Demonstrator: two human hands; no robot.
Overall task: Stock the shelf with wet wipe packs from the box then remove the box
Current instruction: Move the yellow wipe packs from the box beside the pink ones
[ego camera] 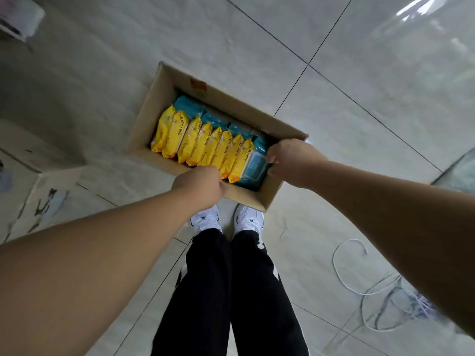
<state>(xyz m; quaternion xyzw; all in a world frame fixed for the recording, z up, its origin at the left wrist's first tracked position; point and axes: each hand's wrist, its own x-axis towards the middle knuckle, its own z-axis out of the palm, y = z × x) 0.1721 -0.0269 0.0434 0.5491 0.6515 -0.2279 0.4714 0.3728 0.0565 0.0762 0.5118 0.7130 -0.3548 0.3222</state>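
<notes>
Head view: the left hand [203, 185] curls over the near long wall of the open cardboard box [144, 132]. The right hand [288, 160] grips the short end wall. Whether the box rests on the tiled floor [347, 104] cannot be told. Between the two grips, yellow wet wipe packs [195, 142] stand on edge in a row, touching. Teal packs [190, 106] lie beyond the row, away from the left grip. White shoes [205, 218] stand just behind the left grip.
</notes>
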